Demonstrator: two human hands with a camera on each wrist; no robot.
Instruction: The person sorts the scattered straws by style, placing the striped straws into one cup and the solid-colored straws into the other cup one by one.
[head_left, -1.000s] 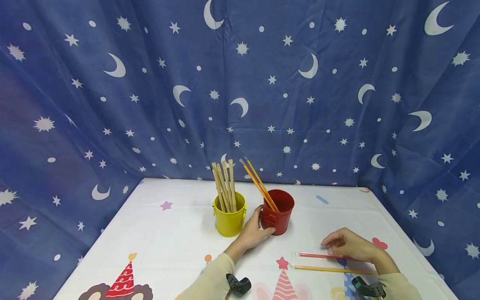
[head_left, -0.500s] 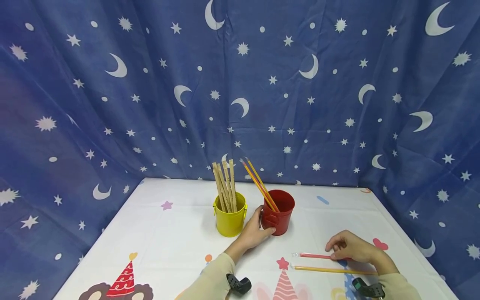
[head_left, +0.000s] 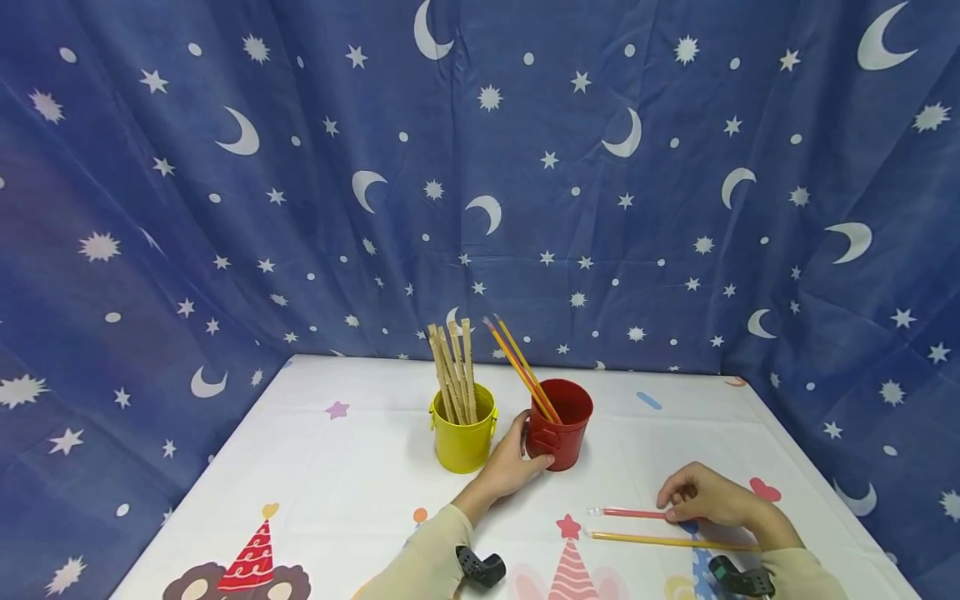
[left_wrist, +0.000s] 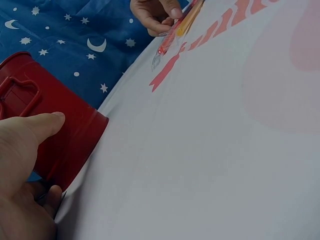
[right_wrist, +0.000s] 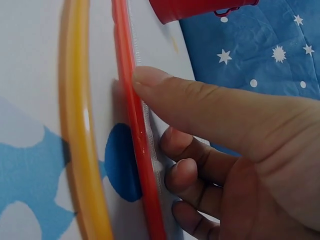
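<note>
My left hand (head_left: 510,467) grips the small red bucket (left_wrist: 70,115), thumb on its near wall and fingers round its side. Orange and reddish straws (head_left: 525,375) in clear wrapping lean to the left inside it. At the right, my right hand (head_left: 708,497) has thumb and fingertips at a red wrapped straw (right_wrist: 135,120) lying on the table, seemingly pinching it. The thumb touches the wrapper in the right wrist view; the index fingertip is hidden there. An orange-yellow wrapped straw (head_left: 645,540) lies alongside, nearer the front and untouched.
Left of the red bucket stands a yellow bucket (head_left: 462,450) with several tan sticks (head_left: 453,375) upright in it. The white patterned tablecloth (head_left: 352,467) covers the table. A blue curtain (head_left: 300,167) with moons and stars hangs behind and at the sides.
My right hand has shifted slightly right and its fingers have closed in on the red straw. The left hand and bucket hold their place. The head view has shifted a little.
</note>
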